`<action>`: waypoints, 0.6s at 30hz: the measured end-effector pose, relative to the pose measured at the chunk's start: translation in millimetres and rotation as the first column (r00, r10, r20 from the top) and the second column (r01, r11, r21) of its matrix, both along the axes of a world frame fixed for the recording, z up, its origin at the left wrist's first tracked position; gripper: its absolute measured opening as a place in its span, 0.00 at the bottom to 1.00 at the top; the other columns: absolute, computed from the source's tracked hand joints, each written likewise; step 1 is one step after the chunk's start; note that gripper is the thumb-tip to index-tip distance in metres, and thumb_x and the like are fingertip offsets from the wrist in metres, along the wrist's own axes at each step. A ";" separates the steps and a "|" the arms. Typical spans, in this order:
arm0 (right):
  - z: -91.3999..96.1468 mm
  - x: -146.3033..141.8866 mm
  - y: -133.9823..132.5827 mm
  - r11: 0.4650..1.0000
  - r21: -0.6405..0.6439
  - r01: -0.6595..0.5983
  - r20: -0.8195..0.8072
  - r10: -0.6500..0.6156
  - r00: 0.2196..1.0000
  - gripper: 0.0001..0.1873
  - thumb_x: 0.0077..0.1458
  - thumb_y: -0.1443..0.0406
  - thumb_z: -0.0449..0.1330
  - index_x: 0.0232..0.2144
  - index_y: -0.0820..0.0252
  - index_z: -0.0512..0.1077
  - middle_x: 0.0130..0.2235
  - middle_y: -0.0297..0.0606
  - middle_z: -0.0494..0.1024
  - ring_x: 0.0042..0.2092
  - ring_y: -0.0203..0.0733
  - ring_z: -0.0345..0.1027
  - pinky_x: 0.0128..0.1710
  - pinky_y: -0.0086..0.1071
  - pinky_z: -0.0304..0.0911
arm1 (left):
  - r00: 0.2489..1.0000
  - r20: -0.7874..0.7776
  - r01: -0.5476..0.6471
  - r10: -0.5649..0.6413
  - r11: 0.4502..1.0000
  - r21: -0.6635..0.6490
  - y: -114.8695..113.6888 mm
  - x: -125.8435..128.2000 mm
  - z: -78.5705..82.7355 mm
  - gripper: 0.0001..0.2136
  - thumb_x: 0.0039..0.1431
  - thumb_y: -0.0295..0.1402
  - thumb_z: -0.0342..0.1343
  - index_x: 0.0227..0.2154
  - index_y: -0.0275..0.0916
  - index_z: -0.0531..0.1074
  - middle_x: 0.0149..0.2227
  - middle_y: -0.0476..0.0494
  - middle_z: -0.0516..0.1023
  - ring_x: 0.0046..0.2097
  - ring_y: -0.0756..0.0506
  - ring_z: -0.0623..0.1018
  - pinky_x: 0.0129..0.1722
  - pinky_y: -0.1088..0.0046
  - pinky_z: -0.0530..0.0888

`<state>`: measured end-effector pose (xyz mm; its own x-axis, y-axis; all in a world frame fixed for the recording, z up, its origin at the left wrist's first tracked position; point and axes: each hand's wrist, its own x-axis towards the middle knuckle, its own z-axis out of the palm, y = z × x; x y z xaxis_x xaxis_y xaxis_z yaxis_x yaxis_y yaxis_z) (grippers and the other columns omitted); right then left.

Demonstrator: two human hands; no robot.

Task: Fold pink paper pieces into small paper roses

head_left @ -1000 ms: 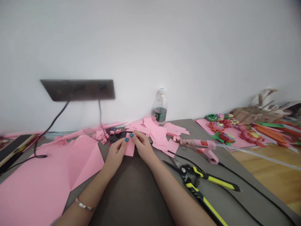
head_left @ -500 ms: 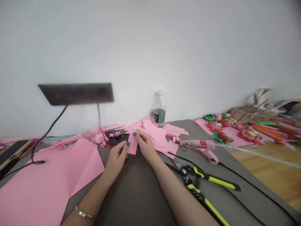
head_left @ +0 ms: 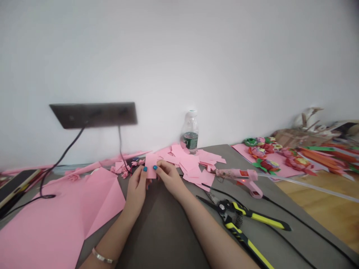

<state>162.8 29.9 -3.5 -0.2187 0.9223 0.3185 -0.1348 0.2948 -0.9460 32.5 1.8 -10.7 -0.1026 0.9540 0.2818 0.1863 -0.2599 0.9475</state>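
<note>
Both hands hold one small pink paper piece [head_left: 151,164] just above the grey table [head_left: 159,228]. My left hand [head_left: 137,188] pinches its left lower edge with thumb and fingers. My right hand [head_left: 168,177] pinches its right lower edge, fingers curled. The piece stands roughly upright between the two thumbs. Behind it lies a pile of cut pink paper squares [head_left: 190,164].
A large folded pink sheet [head_left: 56,216] covers the left. Yellow-handled pliers [head_left: 244,224], a pink glue gun [head_left: 241,177] with a black cord and a plastic bottle [head_left: 190,132] are on the right. Paper flowers [head_left: 266,153] lie far right. A wall socket strip [head_left: 94,114] feeds cables down.
The paper piece has been turned and raised from hanging low between the hands to standing upright at the fingertips. Both hands shifted slightly toward the wall.
</note>
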 end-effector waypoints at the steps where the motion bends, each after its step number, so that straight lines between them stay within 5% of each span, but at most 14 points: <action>1: -1.0 0.0 0.8 1.000 -0.003 0.010 0.001 -0.010 1.000 0.20 0.53 0.49 0.59 0.23 0.57 0.63 0.22 0.27 0.62 0.24 0.34 0.55 0.26 0.29 0.53 | 1.000 0.028 0.010 -0.010 1.000 -0.002 0.5 0.3 -0.6 0.15 0.64 0.45 0.47 0.26 0.41 0.63 0.20 0.55 0.62 0.22 0.50 0.63 0.22 0.77 0.59; 9: -8.0 2.8 5.6 0.996 -0.038 0.081 -0.034 -0.082 0.996 0.18 0.55 0.52 0.58 0.23 0.58 0.67 0.20 0.28 0.62 0.23 0.34 0.54 0.26 0.30 0.52 | 0.991 0.067 0.118 -0.117 0.993 -0.009 0.1 3.7 5.4 0.17 0.62 0.48 0.48 0.28 0.40 0.68 0.19 0.54 0.65 0.22 0.50 0.65 0.23 0.77 0.62; 18: -4.7 1.9 1.8 0.996 -0.059 0.072 -0.044 -0.074 0.996 0.16 0.53 0.55 0.61 0.21 0.59 0.68 0.21 0.29 0.66 0.24 0.34 0.57 0.26 0.29 0.54 | 0.993 0.081 0.089 -0.086 0.996 -0.027 2.0 4.7 7.9 0.13 0.55 0.44 0.56 0.30 0.38 0.70 0.24 0.51 0.72 0.22 0.51 0.67 0.21 0.78 0.65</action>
